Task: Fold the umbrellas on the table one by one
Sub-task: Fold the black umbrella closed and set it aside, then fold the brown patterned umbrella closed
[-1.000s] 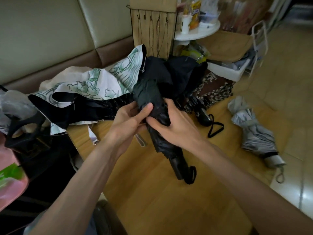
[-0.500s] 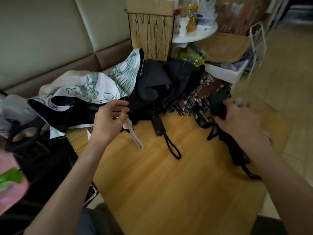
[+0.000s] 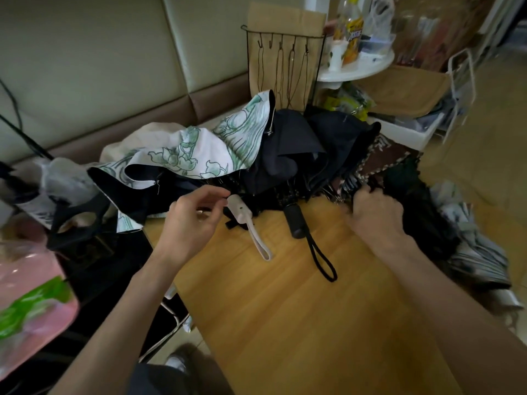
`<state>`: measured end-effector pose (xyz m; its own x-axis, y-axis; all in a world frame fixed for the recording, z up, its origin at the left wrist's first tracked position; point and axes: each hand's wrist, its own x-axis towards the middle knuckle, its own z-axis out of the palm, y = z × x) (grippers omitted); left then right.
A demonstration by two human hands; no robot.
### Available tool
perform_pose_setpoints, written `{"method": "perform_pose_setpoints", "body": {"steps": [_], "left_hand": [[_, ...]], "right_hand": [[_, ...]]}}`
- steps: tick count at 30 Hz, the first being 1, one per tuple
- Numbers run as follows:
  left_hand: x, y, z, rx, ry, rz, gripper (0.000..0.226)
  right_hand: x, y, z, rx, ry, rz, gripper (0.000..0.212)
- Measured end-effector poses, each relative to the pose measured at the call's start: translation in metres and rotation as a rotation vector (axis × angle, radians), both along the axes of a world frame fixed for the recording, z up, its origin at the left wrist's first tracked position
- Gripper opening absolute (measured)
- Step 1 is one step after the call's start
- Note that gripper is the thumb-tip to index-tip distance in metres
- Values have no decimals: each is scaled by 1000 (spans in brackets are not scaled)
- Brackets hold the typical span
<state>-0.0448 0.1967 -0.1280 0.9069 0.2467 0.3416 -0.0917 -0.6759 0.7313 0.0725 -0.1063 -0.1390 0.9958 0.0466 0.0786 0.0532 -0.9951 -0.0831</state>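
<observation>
Reference item: wooden table [image 3: 285, 323], light orange-toned top with the grain running lengthwise.

Behind the table: padded bench backrest [image 3: 99, 52], cream panels divided by stitched seams, set above a brown upholstered band [image 3: 216, 92].

At the table's far edge: black wire rack [image 3: 285, 34] with a row of hooks and dark cords [image 3: 281, 78] hanging from them. A brown cardboard sheet [image 3: 285, 18] stands behind the rack.

Beyond the table's far right corner: round white side table [image 3: 370, 69] carrying a yellow-labelled bottle [image 3: 352, 32] and a plastic bag [image 3: 379, 15].

Right of the table: beige tiled floor [image 3: 490, 132] and a white wire frame [image 3: 462, 86].

Lighting: dim and diffuse
</observation>
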Motion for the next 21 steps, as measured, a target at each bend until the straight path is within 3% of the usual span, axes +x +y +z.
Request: {"method": "perform_pose_setpoints", "body": {"steps": [4,7,10,16,21], "left_hand": [[5,-9,-5,187,-87,-105,39],[16,-18,-7,391,-102,-110,68],[32,-34,-5,508,-6,-103,83],[61,-55,-12,646,428,-186,77],[69,-59,-10,732,514,-203,66]], "right_hand": [[8,-2,-5,445,47,-35,36],[10,-3,8,571,-35,-26,38],[8,-3,27,636,-153,-9,44],[3,2,51,726,-415,96,47],[-6,15,72,882,-525,280,38]]}}
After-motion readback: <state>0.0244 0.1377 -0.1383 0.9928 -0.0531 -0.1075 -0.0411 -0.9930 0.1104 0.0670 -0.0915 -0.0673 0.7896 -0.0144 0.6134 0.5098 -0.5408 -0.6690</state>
